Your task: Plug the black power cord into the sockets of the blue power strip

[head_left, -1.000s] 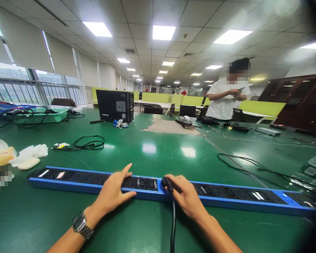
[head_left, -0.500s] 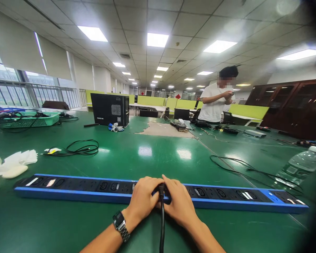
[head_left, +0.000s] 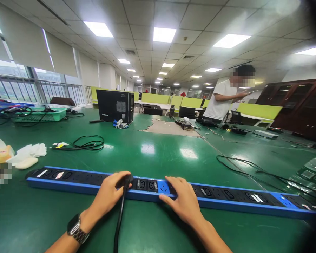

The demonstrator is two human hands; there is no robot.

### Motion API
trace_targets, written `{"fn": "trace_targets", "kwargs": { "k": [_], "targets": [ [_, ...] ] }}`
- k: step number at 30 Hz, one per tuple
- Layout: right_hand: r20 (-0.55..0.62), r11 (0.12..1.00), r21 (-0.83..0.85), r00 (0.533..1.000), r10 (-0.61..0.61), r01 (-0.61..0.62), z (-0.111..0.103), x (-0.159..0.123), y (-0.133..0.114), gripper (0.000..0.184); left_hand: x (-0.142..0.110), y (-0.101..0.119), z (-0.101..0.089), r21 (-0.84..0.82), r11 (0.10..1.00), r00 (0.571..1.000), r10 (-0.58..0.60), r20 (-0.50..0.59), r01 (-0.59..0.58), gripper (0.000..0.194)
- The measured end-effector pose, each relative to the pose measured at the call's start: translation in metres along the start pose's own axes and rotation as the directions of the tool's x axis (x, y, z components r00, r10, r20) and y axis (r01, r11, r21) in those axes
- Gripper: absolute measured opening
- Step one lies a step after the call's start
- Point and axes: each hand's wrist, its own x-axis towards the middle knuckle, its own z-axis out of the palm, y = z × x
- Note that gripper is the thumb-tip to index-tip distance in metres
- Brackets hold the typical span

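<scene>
A long blue-and-black power strip (head_left: 76, 187) lies across the green table in front of me. My left hand (head_left: 109, 191), with a watch on its wrist, pinches a black power plug (head_left: 127, 180) at the strip's top face, left of the middle. Whether its pins sit in a socket is hidden. From the plug a thick black cord (head_left: 118, 225) runs down out of view. My right hand (head_left: 183, 200) straddles the strip just right of a blue socket (head_left: 163, 187), thumb on the near side and fingers over the far side.
Behind the strip lies a coiled black cable (head_left: 88, 143), with crumpled tissues (head_left: 33, 153) to its left. A computer tower (head_left: 115, 107) stands farther back, near a green basket (head_left: 42, 115). Another cable (head_left: 234, 165) and a water bottle (head_left: 309, 174) are at right. A person (head_left: 221, 95) stands beyond the table.
My left hand has carried the plug leftward along the strip, away from my right hand, uncovering several sockets between them. The view has shifted, and the person across the table has turned slightly.
</scene>
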Motion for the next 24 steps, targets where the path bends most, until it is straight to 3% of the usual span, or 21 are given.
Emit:
{"fn": "trace_targets", "kwargs": {
  "k": [5, 10, 13, 15, 19, 21, 24],
  "targets": [
    [-0.003, 0.997, 0.062, 0.999, -0.048, 0.048, 0.006, 0.008, -0.018, 0.052, -0.001, -0.002, 0.005, 0.051, 0.997, 0.995, 0.05, 0.08, -0.054, 0.029],
    [0.074, 0.977, 0.128, 0.981, -0.181, 0.171, 0.032, 0.03, -0.075, 0.051, -0.009, -0.01, 0.003, 0.078, 0.993, 0.989, 0.073, 0.127, -0.083, 0.085],
    [0.076, 0.972, 0.127, 0.975, -0.21, 0.2, 0.045, 0.04, -0.103, 0.035, -0.011, -0.012, 0.006, 0.112, 0.985, 0.984, 0.119, 0.134, -0.134, 0.094],
    [-0.006, 0.967, 0.147, 0.977, -0.211, 0.21, 0.044, 0.044, -0.109, 0.031, -0.011, -0.013, 0.007, 0.124, 0.98, 0.98, 0.139, 0.139, -0.156, 0.095],
    [-0.199, 0.95, 0.223, 0.964, -0.175, 0.218, 0.023, 0.04, -0.079, 0.036, -0.01, -0.009, 0.006, 0.151, 0.983, 0.989, 0.087, 0.123, -0.106, 0.095],
    [-0.17, 0.938, 0.289, 0.975, -0.144, 0.189, 0.008, 0.035, -0.048, 0.033, -0.01, -0.005, 0.006, 0.156, 0.985, 0.991, 0.055, 0.121, -0.074, 0.095],
    [-0.045, 0.928, 0.368, 0.998, -0.04, 0.054, -0.008, 0.026, -0.007, 0.031, -0.008, -0.002, 0.008, 0.151, 0.987, 0.992, 0.043, 0.116, -0.06, 0.097]
  ]
}}
